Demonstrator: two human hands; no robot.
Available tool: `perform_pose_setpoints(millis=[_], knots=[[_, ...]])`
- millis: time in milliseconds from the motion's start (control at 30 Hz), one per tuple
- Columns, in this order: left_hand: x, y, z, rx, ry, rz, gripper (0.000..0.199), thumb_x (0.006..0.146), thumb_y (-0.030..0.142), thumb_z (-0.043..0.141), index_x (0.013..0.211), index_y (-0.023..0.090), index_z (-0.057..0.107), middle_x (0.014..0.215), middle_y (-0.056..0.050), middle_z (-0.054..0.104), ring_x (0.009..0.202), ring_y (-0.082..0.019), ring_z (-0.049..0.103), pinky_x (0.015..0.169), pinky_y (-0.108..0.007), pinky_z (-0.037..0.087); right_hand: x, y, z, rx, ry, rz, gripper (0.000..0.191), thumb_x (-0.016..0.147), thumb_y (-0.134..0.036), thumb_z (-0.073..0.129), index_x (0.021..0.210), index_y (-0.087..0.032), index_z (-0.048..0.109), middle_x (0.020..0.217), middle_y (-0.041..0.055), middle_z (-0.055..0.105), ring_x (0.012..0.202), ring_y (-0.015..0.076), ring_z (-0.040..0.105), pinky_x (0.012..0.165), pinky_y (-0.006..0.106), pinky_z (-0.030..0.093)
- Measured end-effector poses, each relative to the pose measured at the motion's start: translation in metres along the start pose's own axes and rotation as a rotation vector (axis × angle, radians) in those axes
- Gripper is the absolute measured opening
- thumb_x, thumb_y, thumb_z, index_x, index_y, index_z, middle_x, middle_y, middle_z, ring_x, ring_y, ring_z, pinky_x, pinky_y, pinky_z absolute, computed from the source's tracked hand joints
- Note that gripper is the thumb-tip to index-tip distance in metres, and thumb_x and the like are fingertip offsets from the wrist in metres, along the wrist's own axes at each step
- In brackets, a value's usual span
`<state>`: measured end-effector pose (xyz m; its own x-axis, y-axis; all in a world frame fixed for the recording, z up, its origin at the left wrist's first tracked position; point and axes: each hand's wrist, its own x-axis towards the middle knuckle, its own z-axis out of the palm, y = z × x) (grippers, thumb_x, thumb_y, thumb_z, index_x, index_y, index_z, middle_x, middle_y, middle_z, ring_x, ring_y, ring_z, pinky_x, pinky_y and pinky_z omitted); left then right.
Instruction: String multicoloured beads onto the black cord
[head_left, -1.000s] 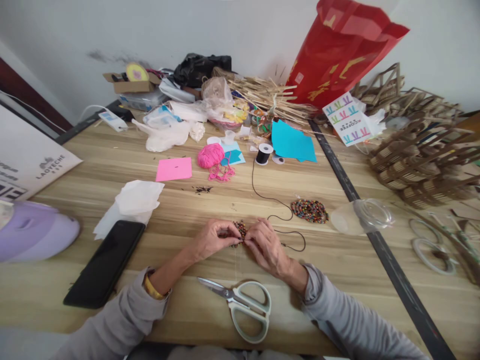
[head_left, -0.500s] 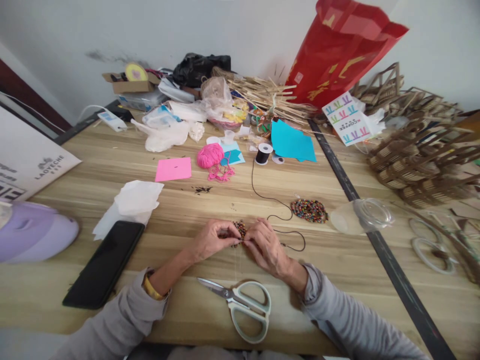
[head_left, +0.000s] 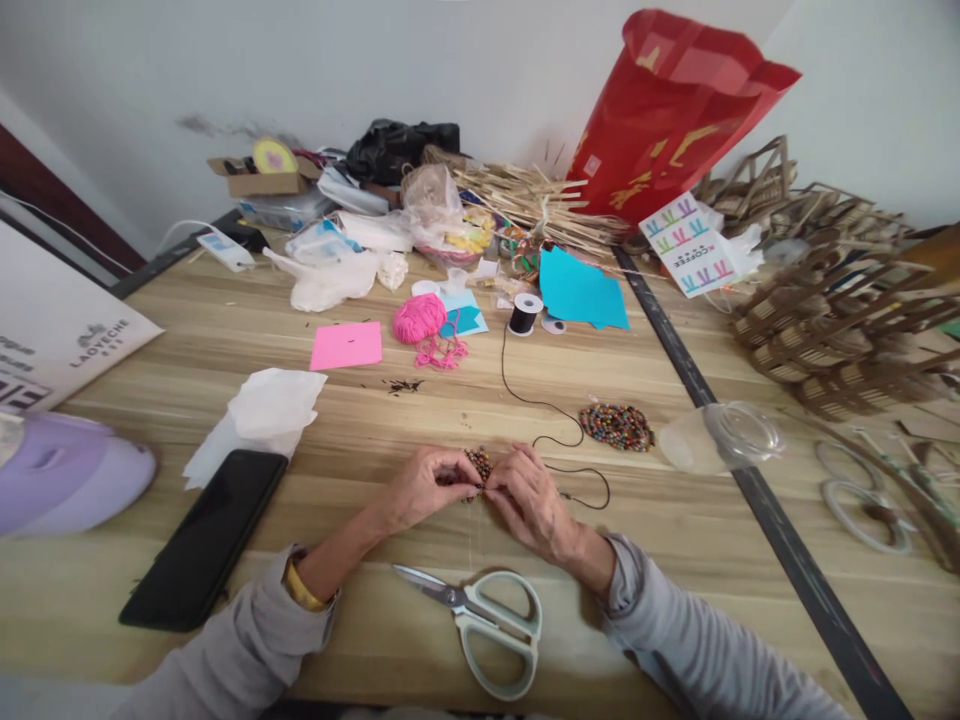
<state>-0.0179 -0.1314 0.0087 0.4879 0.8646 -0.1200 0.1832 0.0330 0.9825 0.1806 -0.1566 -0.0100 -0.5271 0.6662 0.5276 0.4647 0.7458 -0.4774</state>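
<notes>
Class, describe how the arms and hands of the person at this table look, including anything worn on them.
Both arms wear loose, creased grey sleeves: the left sleeve and the right sleeve. A smooth gold-coloured band shows at the left cuff. The left hand and right hand are gloveless.

Head view tipped slightly up; red bag (head_left: 682,120), scissors (head_left: 454,598) sit lower.

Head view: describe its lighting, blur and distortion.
Head view: diffuse light, faint shadows by the scissors; head view: fine detail between the left hand and right hand is too soft to read, and woven baskets look stretched toward the right edge.
</notes>
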Motion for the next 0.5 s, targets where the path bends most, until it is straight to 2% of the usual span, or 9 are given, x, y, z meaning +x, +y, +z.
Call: perform_pose_setpoints(millis=[500], knots=[[-0.0015,0.0033,-0.0004,-0.024,0.016,-0.041,0.009,0.067,0.017,0.071,0.073,0.011,0.069,0.071,-0.004,0.070,0.068,-0.014,0.064,0.068,-0.024,0.051,0.0013,-0.0004,-0.0013,-0.009,0.013,0.005,0.009,0.092,-0.013,0.047,0.092,-0.020,0.053,0.082,0.0039,0.061,0.081,0.0185,0.055,0.097,0.047,0.037]])
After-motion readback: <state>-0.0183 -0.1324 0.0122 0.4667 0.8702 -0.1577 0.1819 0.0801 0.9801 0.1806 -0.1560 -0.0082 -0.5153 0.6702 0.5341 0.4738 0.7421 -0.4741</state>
